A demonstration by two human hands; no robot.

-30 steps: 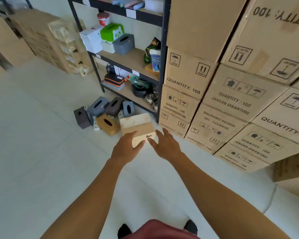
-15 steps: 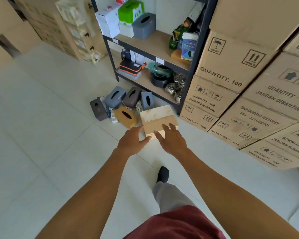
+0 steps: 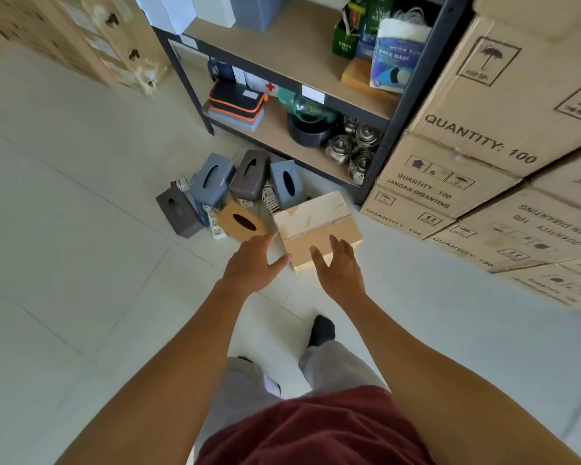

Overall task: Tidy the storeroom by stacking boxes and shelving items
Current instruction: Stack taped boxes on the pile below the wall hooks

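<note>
Carton (image 3: 312, 216) partly hidden behind left hand (image 3: 252, 265) and right hand (image 3: 342, 271), fingers released; contact unclear.

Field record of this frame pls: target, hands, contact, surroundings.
target: small cardboard box, on the floor by the shelf rack
left hand: open, at the box's left corner
right hand: open, in front of the box's near face
contact: cannot tell
nearby: tissue box covers left of the box; stacked cartons to its right
</note>
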